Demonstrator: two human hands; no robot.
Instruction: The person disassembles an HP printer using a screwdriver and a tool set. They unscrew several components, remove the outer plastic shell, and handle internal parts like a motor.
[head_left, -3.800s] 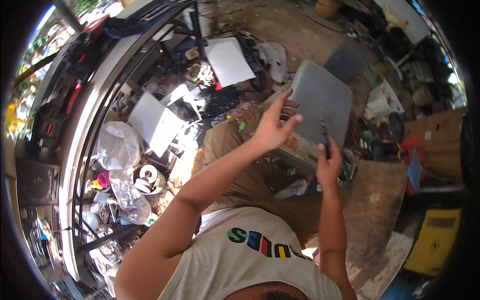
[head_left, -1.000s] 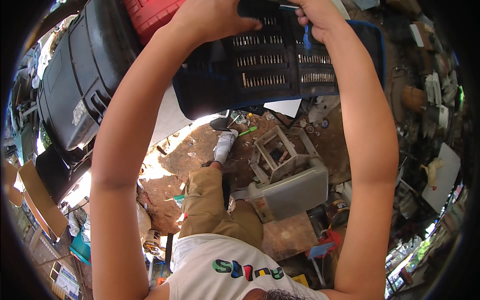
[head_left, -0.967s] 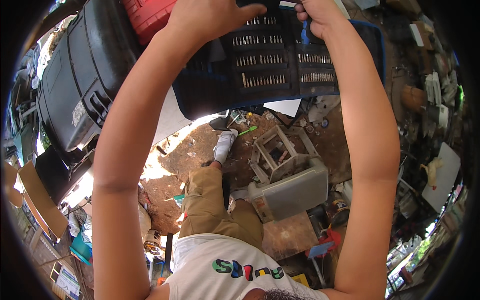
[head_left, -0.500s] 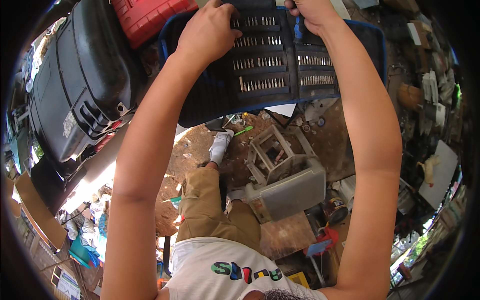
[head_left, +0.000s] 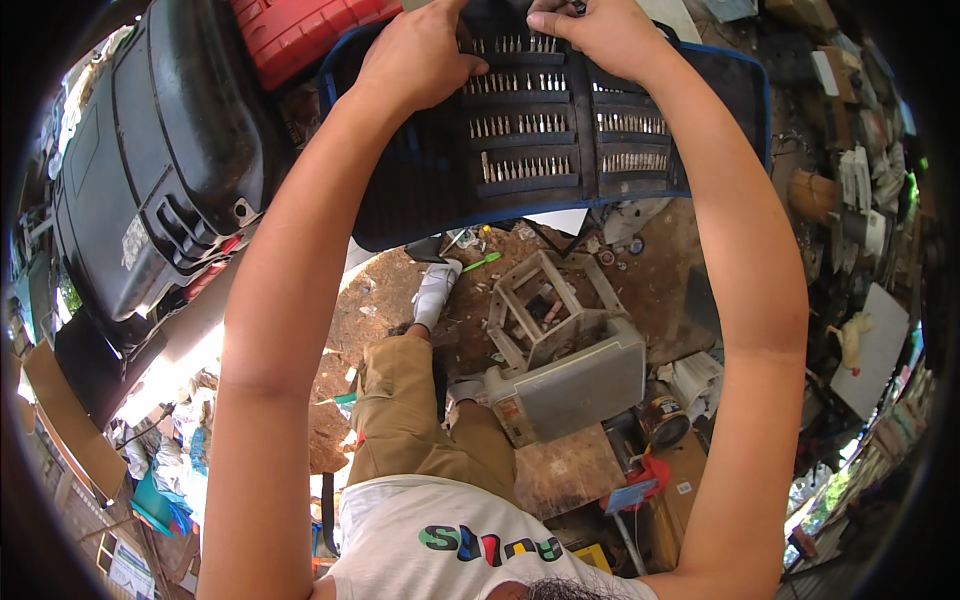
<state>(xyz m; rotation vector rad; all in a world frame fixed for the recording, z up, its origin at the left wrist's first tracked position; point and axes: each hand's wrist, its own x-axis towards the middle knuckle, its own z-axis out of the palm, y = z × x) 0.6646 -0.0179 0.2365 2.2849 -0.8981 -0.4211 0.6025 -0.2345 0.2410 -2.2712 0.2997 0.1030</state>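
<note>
A dark fabric case with blue edging lies spread across the top of the view. Rows of metal screwdriver bits stand in black holders on its two panels. My left hand grips the case beside the left ends of the upper rows, thumb at the bits; its other fingertips are partly cut off by the top edge. Over the upper middle of the case is my right hand. Its thumb and fingers are pinched together near the top row, around something small and dark that I cannot make out.
A large black hard case stands at the left, with a red plastic case behind it. Below are an upturned wooden stool frame, a translucent plastic bin and a wooden board. Clutter crowds the right.
My right hand has moved left and down, from above the right panel to the top bit row, and the blue handle there is now hidden. My left hand has barely shifted.
</note>
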